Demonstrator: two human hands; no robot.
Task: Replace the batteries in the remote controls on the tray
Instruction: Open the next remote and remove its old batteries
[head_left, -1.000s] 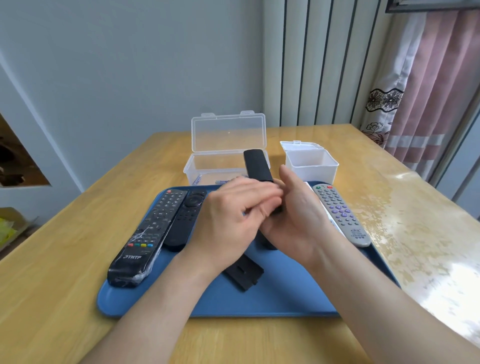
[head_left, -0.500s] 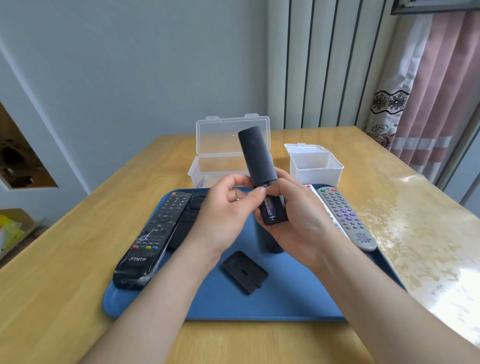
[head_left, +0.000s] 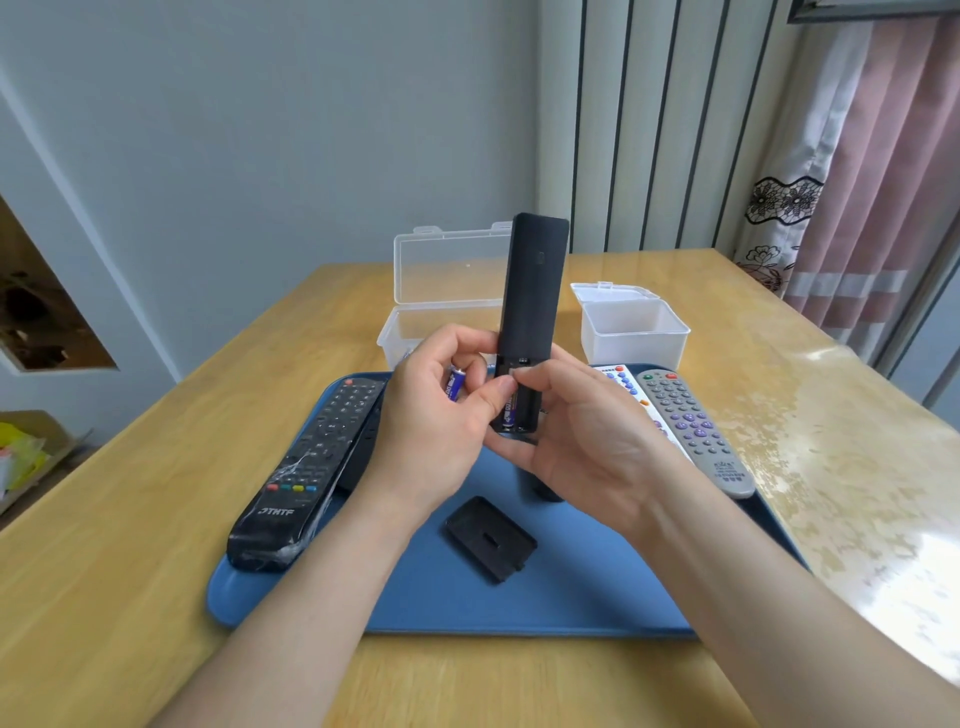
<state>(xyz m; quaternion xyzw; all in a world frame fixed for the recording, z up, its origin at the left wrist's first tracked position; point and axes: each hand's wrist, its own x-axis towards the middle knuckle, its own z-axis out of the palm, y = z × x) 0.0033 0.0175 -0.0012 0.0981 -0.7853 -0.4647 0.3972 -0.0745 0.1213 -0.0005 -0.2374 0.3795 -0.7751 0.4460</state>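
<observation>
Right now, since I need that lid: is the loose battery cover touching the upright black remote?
Apart. Head view: the battery cover lies on the tray, bare tray showing between it and the black remote held in the right hand.

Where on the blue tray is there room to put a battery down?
Bare tray lies between the battery cover and the near rim, and right of the cover. The far half is crowded: black remotes left, grey remote right.

Your head-worn wide-angle camera looks forward and down, close over the blue plastic tray (head_left: 571, 597).
</observation>
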